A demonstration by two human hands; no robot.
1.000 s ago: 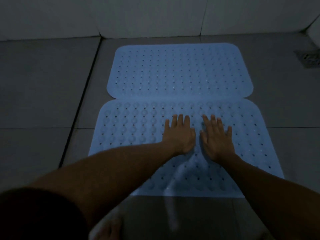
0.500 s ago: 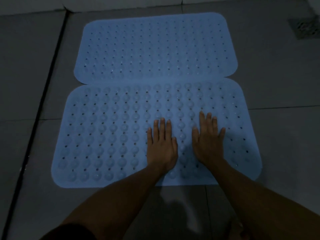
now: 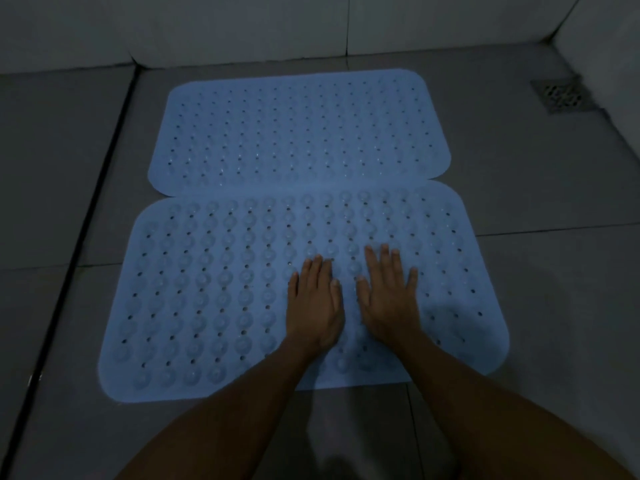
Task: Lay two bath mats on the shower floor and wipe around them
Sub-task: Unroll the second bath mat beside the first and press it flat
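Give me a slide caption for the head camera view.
Both hands press flat on the near blue bath mat, far mat adjoining.

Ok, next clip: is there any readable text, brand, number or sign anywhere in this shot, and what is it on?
None can be read.
Near mat: only bumps and holes, no print visible.
Far mat: the same, no mark visible.
Floor drain: a grille pattern, no lettering that shows.
Floor tiles and wall: plain.
The shot is dim, so fine embossing could go unseen.
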